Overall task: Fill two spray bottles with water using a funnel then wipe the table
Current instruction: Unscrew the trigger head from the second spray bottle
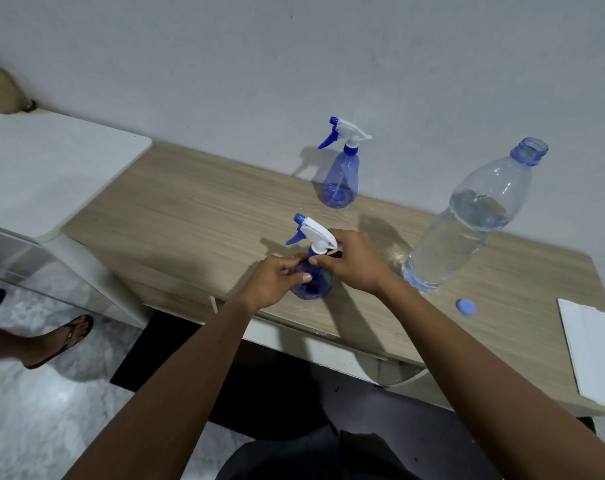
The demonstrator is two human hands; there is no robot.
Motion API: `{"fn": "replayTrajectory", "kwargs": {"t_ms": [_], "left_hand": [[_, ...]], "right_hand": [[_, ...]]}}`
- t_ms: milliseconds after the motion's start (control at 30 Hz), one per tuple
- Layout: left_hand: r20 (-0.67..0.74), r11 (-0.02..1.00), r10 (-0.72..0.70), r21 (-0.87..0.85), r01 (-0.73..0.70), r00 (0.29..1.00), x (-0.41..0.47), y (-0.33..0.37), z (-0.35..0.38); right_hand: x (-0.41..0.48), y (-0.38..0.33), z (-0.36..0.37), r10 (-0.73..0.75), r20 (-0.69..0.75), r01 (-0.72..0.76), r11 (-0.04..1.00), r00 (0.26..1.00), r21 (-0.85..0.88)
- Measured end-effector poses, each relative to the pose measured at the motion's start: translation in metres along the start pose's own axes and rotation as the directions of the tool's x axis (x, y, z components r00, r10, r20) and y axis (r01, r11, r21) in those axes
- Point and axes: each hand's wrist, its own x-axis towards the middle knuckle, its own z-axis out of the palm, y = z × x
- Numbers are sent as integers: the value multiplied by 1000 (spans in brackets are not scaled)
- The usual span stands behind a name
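The left hand (277, 278) curls round the blue body of the near spray bottle (315, 285), thumb across its front. The right hand (354, 263) pinches the bottle's neck just under the white trigger head (316, 233). The fingers hide the neck and its collar, so it is unclear whether the head is screwed tight. How much water the bottle holds is also hard to make out behind the hands.

This bottle stands upright in the middle of the frame, near the front edge of the wooden table (190, 209). It is clear blue plastic with a blue trigger and nozzle.

A second spray bottle (341, 178) of the same kind stands behind it, by the wall, well apart; its fill level cannot be read. To the right, a large clear water bottle (467, 230) stands open, with water up to its shoulder. Its blue cap (466, 307) lies on the table just in front of it. A white sheet or cloth (592, 348) is cut off at the right edge. At the upper left, a tan bottle (0, 88) is also cut off.
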Motion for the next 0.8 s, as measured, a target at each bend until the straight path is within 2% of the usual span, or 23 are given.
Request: {"fn": "replayTrajectory", "kwargs": {"t_ms": [333,500,667,800], "left_hand": [[-14,1000,-26,-8,26,1000,0,1,1],[-11,1000,-23,-11,23,1000,-3,4,1],[-11,985,11,172,-9,1000,-4,9,0],[-16,933,61,357,-51,998,-1,12,-3]], "right_hand": [[-5,3,-12,9,121,-19,996,993,84],[-7,-1,-14,-33,74,20,985,997,169],[-5,-22,-34,-20,-62,44,907,998,418],[0,-44,-60,-36,-153,108,859,988,500]]}}
